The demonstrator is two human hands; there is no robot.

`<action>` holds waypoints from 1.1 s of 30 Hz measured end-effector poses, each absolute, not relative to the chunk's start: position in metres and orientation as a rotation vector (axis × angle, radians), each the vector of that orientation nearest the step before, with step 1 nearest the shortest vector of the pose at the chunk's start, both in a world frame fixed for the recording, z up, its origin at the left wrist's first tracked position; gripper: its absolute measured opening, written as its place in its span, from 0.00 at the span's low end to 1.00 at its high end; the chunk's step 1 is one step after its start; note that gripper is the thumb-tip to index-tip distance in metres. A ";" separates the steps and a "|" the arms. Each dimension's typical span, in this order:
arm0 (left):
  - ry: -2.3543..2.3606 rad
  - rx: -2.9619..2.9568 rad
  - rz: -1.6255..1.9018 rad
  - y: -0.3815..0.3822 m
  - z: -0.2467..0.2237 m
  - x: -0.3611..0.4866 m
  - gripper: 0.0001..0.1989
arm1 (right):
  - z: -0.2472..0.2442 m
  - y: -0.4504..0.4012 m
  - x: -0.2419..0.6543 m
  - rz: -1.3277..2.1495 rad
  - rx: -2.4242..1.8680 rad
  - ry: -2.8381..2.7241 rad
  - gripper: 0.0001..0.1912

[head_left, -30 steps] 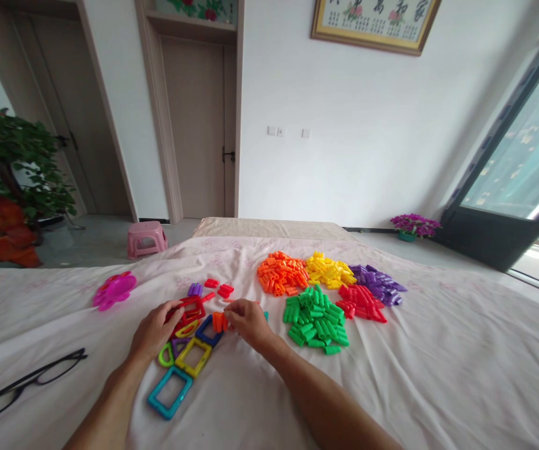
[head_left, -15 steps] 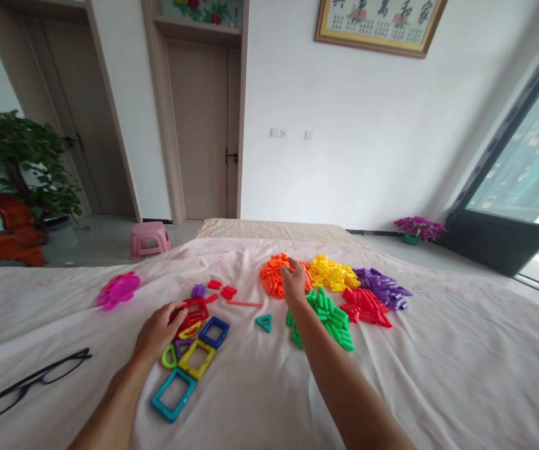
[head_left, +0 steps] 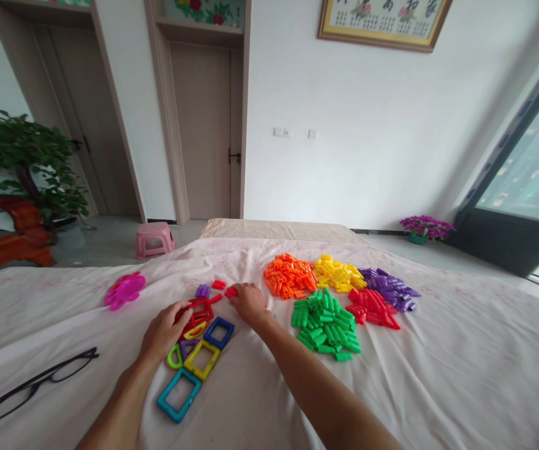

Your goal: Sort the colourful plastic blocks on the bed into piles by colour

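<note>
My left hand (head_left: 164,332) rests at the left of a cluster of magnetic tiles, its curled fingers and thumb on a red tile (head_left: 201,309). Below that tile lie a yellow curved tile (head_left: 195,330), a purple triangle (head_left: 187,349), a green curved tile (head_left: 172,357), and blue (head_left: 229,324), yellow (head_left: 216,357) and teal (head_left: 197,392) square frames. With bent fingers drawn together, my right hand (head_left: 249,306) reaches down onto small red tube pieces (head_left: 232,291); its palm hides the orange stick and most of the teal triangle. Purple tube pieces (head_left: 202,290) lie between the hands.
Sorted piles of orange (head_left: 289,276), yellow (head_left: 337,273), purple (head_left: 388,289), red (head_left: 373,308) and green (head_left: 328,322) tube pieces lie to the right. A magenta plastic toy (head_left: 127,291) and black glasses (head_left: 35,382) are at left. A wrinkled pale sheet (head_left: 269,400) covers the surface.
My right hand has left the orange pile and moved left to the small red tube pieces. My left hand stays at the red tile. The view has shifted slightly.
</note>
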State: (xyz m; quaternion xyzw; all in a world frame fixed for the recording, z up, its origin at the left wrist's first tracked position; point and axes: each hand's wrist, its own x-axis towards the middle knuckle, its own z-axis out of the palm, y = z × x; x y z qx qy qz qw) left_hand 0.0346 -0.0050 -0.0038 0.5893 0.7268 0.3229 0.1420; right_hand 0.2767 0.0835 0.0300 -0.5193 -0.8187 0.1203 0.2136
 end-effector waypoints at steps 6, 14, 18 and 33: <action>2.109 1.704 0.934 -0.004 -0.005 0.034 0.21 | 0.032 0.080 0.277 0.286 -1.435 -2.275 0.15; 2.075 1.721 0.986 -0.005 -0.004 0.033 0.19 | 0.054 0.054 0.326 0.422 -1.203 -2.016 0.15; 2.047 1.692 0.991 0.000 -0.012 0.027 0.20 | 0.072 0.050 0.392 0.320 -1.215 -1.821 0.15; 2.059 1.700 0.989 0.002 -0.011 0.026 0.19 | 0.046 0.044 0.612 -0.085 -1.915 -1.296 0.22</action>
